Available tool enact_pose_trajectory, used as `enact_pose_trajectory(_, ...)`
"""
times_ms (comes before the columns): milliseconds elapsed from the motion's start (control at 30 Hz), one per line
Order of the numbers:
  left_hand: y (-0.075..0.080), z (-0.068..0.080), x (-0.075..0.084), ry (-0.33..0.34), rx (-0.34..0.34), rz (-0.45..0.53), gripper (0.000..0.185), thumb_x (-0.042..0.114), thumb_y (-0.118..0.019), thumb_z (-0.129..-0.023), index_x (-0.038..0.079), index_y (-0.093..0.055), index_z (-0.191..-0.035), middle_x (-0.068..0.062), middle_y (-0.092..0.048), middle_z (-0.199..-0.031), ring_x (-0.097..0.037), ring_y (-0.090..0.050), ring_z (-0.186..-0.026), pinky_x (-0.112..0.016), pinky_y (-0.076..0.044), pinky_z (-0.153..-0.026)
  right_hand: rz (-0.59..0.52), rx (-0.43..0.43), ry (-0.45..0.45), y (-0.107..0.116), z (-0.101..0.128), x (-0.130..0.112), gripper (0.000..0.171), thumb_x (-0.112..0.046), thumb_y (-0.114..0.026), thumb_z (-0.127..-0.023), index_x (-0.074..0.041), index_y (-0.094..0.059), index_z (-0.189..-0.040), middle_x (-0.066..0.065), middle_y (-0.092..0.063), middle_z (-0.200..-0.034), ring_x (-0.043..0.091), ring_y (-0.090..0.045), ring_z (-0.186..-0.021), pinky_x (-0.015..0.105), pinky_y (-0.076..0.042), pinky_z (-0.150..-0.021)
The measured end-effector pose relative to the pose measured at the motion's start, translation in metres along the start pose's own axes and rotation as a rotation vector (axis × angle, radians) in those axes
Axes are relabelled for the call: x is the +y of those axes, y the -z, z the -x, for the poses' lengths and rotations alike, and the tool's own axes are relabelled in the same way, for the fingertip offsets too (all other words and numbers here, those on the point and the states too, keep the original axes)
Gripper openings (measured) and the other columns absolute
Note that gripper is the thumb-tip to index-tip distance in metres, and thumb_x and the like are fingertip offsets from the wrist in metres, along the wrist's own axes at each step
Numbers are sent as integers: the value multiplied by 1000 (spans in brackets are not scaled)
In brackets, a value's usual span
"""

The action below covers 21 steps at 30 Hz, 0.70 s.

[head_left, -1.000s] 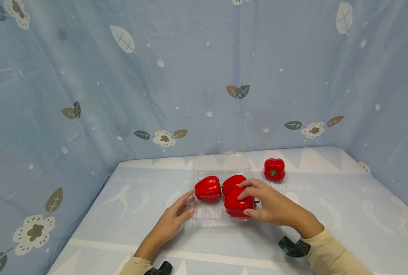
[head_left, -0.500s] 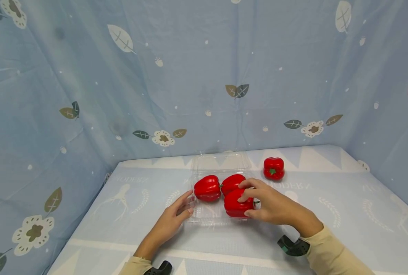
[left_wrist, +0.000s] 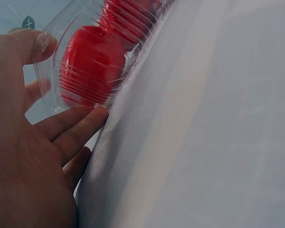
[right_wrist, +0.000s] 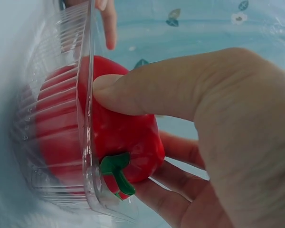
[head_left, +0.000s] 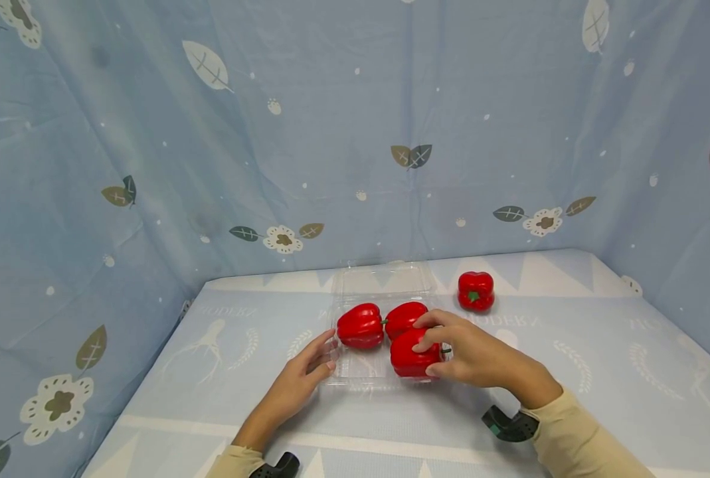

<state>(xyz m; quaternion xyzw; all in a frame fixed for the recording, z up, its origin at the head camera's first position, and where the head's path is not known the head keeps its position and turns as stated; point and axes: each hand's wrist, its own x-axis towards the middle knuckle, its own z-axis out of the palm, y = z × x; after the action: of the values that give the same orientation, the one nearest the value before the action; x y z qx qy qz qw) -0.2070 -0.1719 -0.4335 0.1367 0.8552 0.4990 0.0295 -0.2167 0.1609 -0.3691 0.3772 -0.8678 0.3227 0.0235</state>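
My right hand (head_left: 471, 355) grips a red bell pepper (head_left: 407, 358), thumb on one side and fingers on the other. In the right wrist view its green stem (right_wrist: 118, 173) points outward, and the pepper sits partly below the rim of a clear plastic clamshell box (right_wrist: 88, 142). At the box's left side, my left hand (head_left: 297, 385) holds the wall, with fingertips on it by the rim and near the base. Two more red bell peppers lie in the box, one at the left (head_left: 359, 325) and one at the back right (head_left: 404, 318), partly hidden by my right fingers.
Behind the box its clear lid (head_left: 384, 279) lies folded back. Another red bell pepper (head_left: 475, 292) stands on the table at the back right, beyond my right hand. A patterned cloth covers the table (head_left: 211, 398), and a blue curtain (head_left: 331, 133) closes off the back and sides.
The view has shifted very slightly. Both hands, the box and the peppers stay essentially where they were.
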Motion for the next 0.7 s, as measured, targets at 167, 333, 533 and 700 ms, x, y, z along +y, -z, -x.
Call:
enact_pose_trajectory(167,0,1,7,12,-11,20,56,21,-58,-95,28,-37,-146,-11,-49,-140,-28,-48,-127,-47,-42,-101,-5,-10,-22,0,1,2,28,-14,-81,-74,-28,-73,-97,-7,-52,-124,12,-48,-114,33,-52,-87)
enact_pose_trajectory(333,4,7,26,19,-29,29,58,22,-59,-95,19,-35,-148,-16,-48,-140,-32,-48,-127,-48,-42,-100,-17,-10,-29,0,0,6,31,-15,-81,-74,-28,-74,-100,-10,-52,-123,11,-48,-114,33,-52,-87)
enact_pose_trajectory(533,7,9,37,24,-31,32,59,25,-60,-95,18,-36,-148,-16,-49,-139,-32,-47,-127,-47,-42,-100,-104,-5,-35,2,1,10,31,-15,-82,-73,-27,-74,-101,-9,-52,-123,15,-46,-117,34,-52,-87)
enact_pose_trajectory(700,6,10,37,40,-33,49,59,27,-60,-94,18,-36,-148,-16,-49,-140,-32,-47,-128,-48,-41,-101,-127,-28,-37,4,2,12,30,-15,-80,-76,-26,-74,-104,-7,-52,-125,15,-46,-118,33,-52,-86)
